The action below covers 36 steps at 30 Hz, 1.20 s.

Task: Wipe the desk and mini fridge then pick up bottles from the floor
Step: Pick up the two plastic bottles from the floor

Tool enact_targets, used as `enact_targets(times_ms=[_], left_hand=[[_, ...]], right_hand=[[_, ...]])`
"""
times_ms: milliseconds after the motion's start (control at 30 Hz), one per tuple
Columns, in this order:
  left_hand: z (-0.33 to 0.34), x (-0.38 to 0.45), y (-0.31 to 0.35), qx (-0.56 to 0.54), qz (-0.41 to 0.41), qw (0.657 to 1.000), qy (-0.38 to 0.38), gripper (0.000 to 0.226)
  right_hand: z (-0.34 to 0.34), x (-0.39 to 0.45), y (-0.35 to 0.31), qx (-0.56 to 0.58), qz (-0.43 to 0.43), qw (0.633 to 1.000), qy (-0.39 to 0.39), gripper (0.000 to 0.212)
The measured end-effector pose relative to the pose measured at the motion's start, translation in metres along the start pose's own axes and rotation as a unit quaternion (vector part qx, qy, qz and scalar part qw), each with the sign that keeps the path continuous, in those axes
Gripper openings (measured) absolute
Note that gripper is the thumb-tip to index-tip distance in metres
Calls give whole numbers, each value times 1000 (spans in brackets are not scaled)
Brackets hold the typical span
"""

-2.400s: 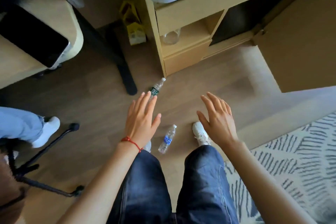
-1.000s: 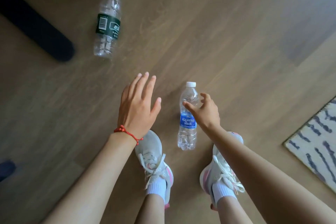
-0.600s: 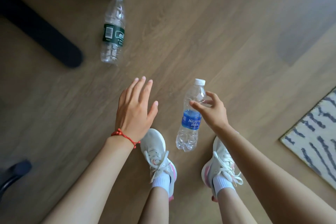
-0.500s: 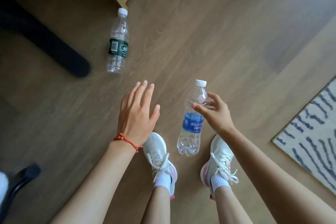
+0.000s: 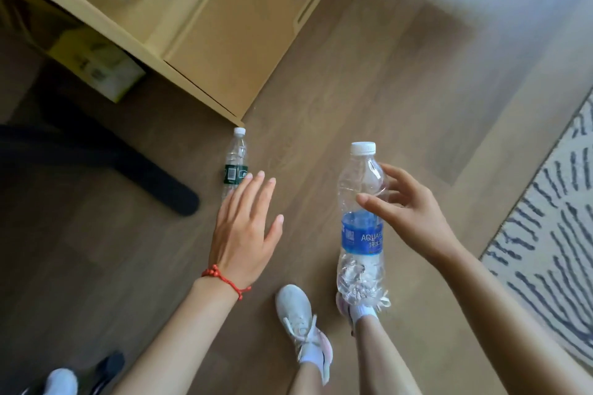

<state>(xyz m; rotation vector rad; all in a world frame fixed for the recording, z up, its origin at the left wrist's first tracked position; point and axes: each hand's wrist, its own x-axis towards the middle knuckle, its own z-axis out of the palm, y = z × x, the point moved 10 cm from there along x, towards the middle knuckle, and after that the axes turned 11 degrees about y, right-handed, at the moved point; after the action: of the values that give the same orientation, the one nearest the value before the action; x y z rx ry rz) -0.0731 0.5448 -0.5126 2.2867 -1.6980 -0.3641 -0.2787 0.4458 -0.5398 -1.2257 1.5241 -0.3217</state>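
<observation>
Fingers (image 5: 256, 184) of the left hand (image 5: 245, 231) are spread and hold nothing, reaching toward the clear green-labelled plastic bottle (image 5: 236, 163) lying on the wooden floor (image 5: 369, 80), presumably the next pickup. Right of that bottle, the right hand (image 5: 407, 212) clamps the clear blue-labelled plastic bottle (image 5: 361, 224) by its upper body, cap up, clear of the floor.

1 bottle (image 5: 236, 163) lies left — before the cabinet corner (image 5: 239, 120).
</observation>
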Motion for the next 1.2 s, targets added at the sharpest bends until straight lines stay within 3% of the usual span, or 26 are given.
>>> enact_targets(times_ms=[200, 333, 500, 933, 1200], left_hand=[[11, 35, -34, 4, -50, 999, 4, 53], [40, 59, -73, -32, -129, 991, -10, 60], [77, 71, -145, -59, -272, 960, 0, 46], [230, 86, -264, -133, -391, 909, -56, 64], [275, 82, -298, -104, -427, 897, -59, 75]], right_hand=[[20, 31, -5, 77, 29, 997, -6, 74], [33, 60, 7, 83, 39, 996, -16, 57], [52, 101, 33, 76, 41, 996, -25, 50], [133, 174, 124, 90, 58, 994, -22, 63], [159, 186, 160, 94, 68, 993, -29, 60]])
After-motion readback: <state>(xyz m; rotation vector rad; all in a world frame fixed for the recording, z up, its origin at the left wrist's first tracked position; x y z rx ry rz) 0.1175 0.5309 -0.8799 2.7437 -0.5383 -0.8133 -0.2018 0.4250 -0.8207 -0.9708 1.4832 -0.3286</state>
